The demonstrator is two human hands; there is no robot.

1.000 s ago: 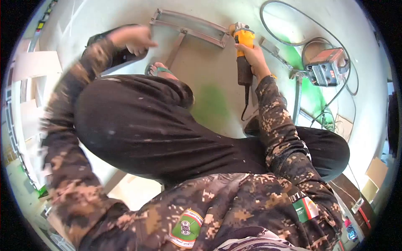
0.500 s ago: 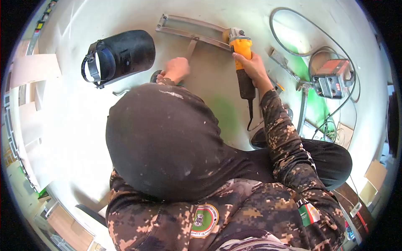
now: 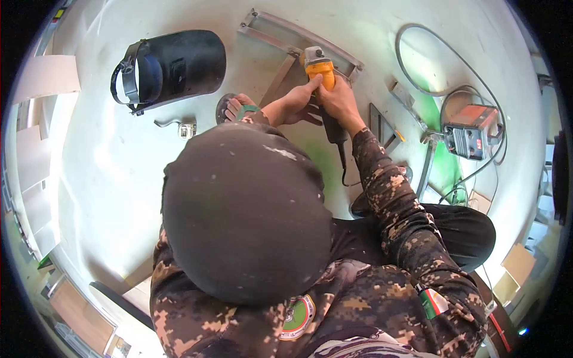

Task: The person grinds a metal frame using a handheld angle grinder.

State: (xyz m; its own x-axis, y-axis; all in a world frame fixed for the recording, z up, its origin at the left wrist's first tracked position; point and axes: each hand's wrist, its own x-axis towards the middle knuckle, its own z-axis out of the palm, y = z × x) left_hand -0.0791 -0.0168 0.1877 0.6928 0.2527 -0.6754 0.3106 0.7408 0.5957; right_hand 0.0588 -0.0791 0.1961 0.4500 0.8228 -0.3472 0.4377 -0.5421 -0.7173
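You're over a pale, smooth floor (image 3: 107, 173), glaring bright on your left side, and there are green stains (image 3: 444, 155) spread across it on your right. A black welding helmet (image 3: 170, 65) lies on its side at the upper left. On the right sits a small orange welding machine (image 3: 474, 131), with a dark cable (image 3: 412, 53) looping wide above it. Pale boards (image 3: 45, 77) line the left edge, and cardboard pieces (image 3: 518, 262) lie at the lower right.

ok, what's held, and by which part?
Yellow-and-black angle grinder: right hand wraps its body behind the head, left hand grips the yellow housing's side.
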